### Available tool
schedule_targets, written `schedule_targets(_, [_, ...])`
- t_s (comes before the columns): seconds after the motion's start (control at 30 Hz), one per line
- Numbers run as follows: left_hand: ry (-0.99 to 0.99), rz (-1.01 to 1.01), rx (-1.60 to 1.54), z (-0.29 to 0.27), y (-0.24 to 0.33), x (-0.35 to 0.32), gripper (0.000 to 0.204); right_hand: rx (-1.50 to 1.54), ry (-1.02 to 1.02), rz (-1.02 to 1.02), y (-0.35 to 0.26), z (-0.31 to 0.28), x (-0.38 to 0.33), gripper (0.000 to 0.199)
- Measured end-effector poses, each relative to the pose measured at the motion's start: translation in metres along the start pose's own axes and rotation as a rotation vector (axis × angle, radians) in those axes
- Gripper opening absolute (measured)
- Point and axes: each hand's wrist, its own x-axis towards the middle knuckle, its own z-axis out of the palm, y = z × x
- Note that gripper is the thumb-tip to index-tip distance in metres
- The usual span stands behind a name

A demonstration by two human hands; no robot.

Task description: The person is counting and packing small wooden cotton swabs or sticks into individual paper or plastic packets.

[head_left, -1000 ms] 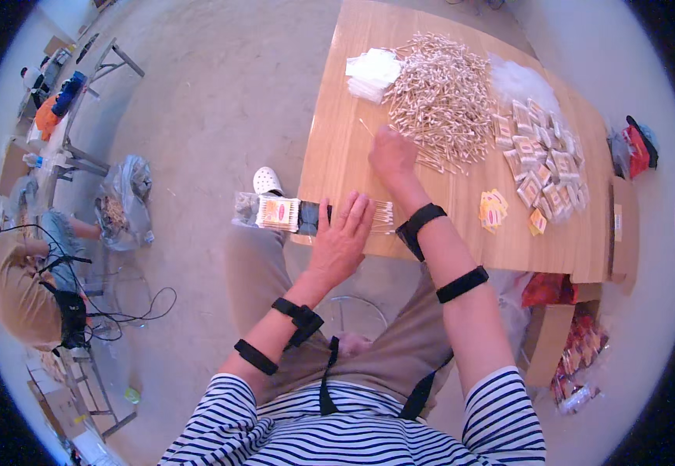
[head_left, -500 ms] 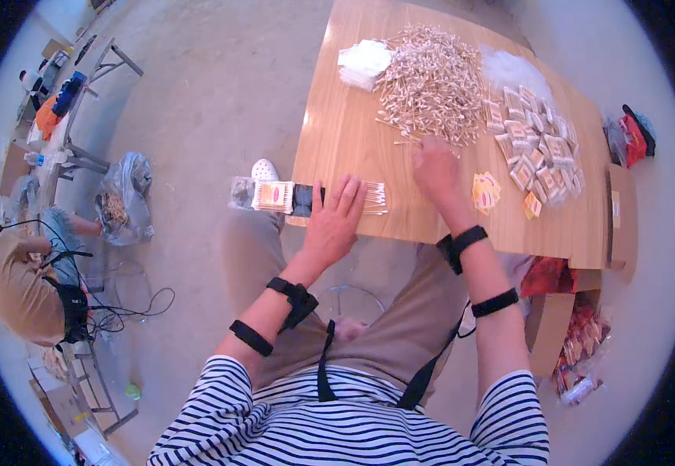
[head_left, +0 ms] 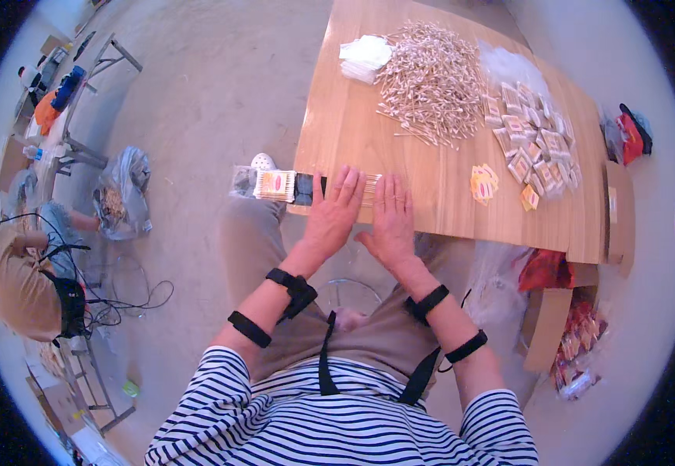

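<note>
My left hand (head_left: pixel 331 216) lies flat at the near left part of the wooden table (head_left: pixel 438 198), its fingers stretched out over a row of cotton swabs (head_left: pixel 371 188). Beside it, on the right, my right hand (head_left: pixel 392 224) is also flat with fingers extended, at the swabs' other end. Both hands are open, and the swabs show in the gap between them. Left of my left hand is a black piece (head_left: pixel 304 189), then a clear-bagged pack of cotton swabs (head_left: pixel 275 186) with a yellow card, jutting past the table edge. My hands partly hide the row.
A large heap of loose cotton swabs (head_left: pixel 431 85) covers the far middle. Right of it lie clear bags (head_left: pixel 514 68), many filled packs (head_left: pixel 535 144) and yellow cards (head_left: pixel 483 184). A white stack (head_left: pixel 365 58) sits far left. A cardboard box (head_left: pixel 547 326) stands below the right side.
My right hand has come from the near edge of the swab heap, leftward and nearer, to lie flat beside my left hand. The left hand has hardly moved.
</note>
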Motion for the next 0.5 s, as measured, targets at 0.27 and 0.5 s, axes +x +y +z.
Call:
schedule_targets(0.27, [-0.032,-0.006,-0.082,-0.006,0.001,-0.005,0.077,0.007,0.078,-0.084,-0.006,0.003,0.014,0.096])
schedule_targets(0.5, [0.007,-0.013,-0.003,-0.003,0.006,-0.014,0.080,-0.054,0.182,-0.117,-0.001,0.021,0.016,0.090])
